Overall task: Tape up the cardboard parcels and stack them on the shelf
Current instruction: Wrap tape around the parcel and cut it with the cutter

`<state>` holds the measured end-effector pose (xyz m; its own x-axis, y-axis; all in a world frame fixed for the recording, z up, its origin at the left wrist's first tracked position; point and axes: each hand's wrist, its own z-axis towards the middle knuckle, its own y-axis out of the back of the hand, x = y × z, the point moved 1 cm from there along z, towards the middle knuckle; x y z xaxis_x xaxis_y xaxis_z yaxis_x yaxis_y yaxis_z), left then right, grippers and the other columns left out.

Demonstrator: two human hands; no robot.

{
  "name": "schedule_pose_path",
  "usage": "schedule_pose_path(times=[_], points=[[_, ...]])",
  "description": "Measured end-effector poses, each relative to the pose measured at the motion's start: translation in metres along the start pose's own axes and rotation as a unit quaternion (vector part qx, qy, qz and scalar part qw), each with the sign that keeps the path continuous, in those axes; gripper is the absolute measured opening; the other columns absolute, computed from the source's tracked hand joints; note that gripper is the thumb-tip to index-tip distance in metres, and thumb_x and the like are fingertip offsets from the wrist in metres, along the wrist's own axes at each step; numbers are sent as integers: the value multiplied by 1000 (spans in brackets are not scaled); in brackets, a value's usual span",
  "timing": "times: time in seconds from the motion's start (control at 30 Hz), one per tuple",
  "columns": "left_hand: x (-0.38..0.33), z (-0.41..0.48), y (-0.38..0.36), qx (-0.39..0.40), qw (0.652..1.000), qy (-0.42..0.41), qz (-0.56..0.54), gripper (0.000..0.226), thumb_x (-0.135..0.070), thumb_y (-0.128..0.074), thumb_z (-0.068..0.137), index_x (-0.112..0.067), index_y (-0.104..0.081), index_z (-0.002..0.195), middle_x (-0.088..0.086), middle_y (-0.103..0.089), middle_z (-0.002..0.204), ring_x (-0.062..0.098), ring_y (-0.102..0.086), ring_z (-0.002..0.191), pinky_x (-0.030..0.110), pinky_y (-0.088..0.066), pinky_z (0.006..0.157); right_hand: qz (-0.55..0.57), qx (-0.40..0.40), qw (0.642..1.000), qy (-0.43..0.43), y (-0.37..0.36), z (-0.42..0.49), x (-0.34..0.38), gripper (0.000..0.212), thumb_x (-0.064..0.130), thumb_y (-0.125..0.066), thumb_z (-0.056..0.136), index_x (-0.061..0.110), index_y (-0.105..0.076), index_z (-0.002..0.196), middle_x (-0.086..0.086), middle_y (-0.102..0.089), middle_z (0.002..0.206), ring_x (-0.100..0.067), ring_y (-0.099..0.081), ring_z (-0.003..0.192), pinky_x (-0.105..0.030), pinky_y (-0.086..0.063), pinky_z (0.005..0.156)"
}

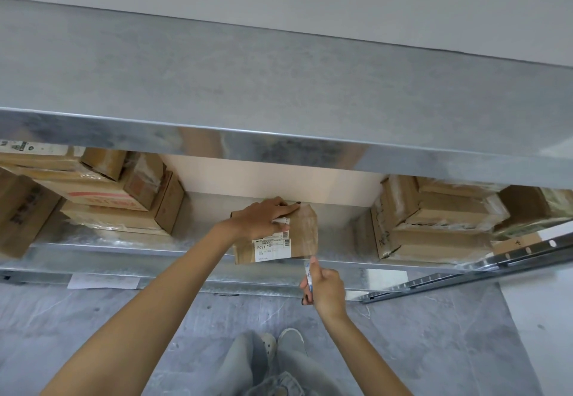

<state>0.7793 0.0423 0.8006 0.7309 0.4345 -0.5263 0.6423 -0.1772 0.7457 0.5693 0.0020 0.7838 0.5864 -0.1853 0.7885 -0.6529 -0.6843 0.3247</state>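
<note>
At frame centre the left hand point(263, 217) presses straight, joined fingers on the brown cardboard parcel point(302, 234). Lower right of it, the right hand point(325, 290) grips a thin white-blue tool point(308, 273) in curled fingers.

Your parcel point(302, 231) brown, its label point(271, 250) white with black print. Your pen point(308, 274) white, blue lettering. Shelf point(279, 147) silver-grey, mottled. Left box point(105, 199): red band.
</note>
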Motion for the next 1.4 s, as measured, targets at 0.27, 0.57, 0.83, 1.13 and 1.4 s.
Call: schedule_pose_path(times=[0.27, 0.57, 0.83, 1.13, 1.4], points=[[3, 5, 3, 14, 999, 9, -43, 55, -34, -49, 98, -39, -28, 149, -9, -45, 130, 13, -44, 118, 38, -40, 99, 21, 8, 997, -69, -13, 21, 4, 61, 42, -40, 99, 5, -59, 55, -2, -51, 39, -12, -51, 33, -20, -43, 41], [7, 5, 5, 82, 989, 27, -123, 45, -31, -49, 100, -31, -41, 144, -11, -53, 120, 7, -52, 100, 14, -40, 79, 2, 40, 997, -68, -10, 14, 3, 59, 42, -41, 99, 4, -59, 57, 0, -50, 35, -11, -50, 31, -23, -48, 42], [-23, 7, -36, -86, 995, 50, -2, 67, -60, -56, 84, -30, -38, 141, -7, -48, 140, 18, -46, 125, 38, -29, 106, 17, 41, 992, -114, -16, 20, 14, 57, 37, -38, 101, 1, -58, 62, -2, -49, 35, -15, -48, 29, -24, -46, 41], [-35, 22, -53, -259, 946, 175, -81, 26, -44, -59, 88, -36, -62, 112, -13, -68, 106, 12, -56, 104, 30, -25, 90, 7, 39, 993, -113, -17, 26, 18, 56, 37, -38, 101, 2, -55, 61, -1, -46, 33, -15, -47, 28, -19, -37, 35], [-39, 27, -55, -311, 928, 188, -79, 30, -26, -40, 101, -28, -70, 102, -5, -71, 99, 17, -58, 99, 31, -22, 88, -3, 46, 990, -131, -15, 29, 20, 58, 39, -38, 100, 1, -56, 60, -2, -46, 33, -16, -47, 29, -19, -38, 35]])
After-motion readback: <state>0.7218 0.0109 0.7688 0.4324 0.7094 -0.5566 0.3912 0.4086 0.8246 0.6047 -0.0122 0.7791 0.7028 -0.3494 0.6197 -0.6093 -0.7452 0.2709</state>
